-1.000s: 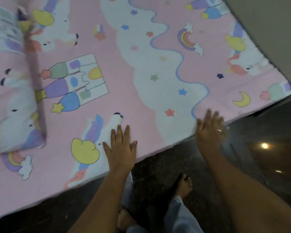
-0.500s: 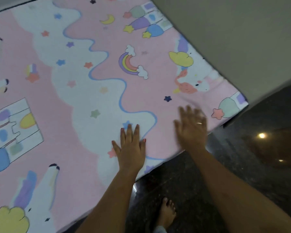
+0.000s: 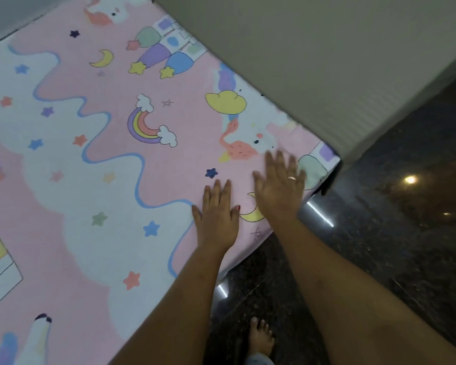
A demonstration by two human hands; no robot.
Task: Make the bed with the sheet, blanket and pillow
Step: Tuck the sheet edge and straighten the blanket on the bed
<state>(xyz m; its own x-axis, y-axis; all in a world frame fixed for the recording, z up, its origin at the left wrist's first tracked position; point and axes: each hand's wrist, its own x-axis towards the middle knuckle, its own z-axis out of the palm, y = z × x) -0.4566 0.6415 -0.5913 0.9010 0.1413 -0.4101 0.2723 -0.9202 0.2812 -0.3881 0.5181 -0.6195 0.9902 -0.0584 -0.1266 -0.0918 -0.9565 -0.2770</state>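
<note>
I had both palms pressed flat on the sheet [image 3: 121, 159] near the bed's [image 3: 228, 270] near edge, close to its right-hand corner. My left hand [image 3: 217, 214] lay with its fingers [image 3: 216, 189] straight and close together, gripping nothing. My right hand [image 3: 279, 188] lay just beside it, toward the corner, its fingers [image 3: 274, 164] spread wide and blurred, also holding no cloth; a ring [image 3: 291, 178] showed on one of them.

What mattered for the next stroke was that the corner lay to the right of and beyond my right fingertips, where the printed sheet met the pale wall [image 3: 300, 61]. My right hand was plainly the nearer one to that corner. The bed's near edge ran on a slant from lower left to upper right, and the sheet's long stretch ran away to my left.

I judged that the sheet was already spread and mostly smooth, and that the remaining sweep should go outward toward that corner. I saw no blanket or pillow anywhere. My bare foot [image 3: 261, 338] stood on the dark floor [image 3: 392, 246] below the edge.
</note>
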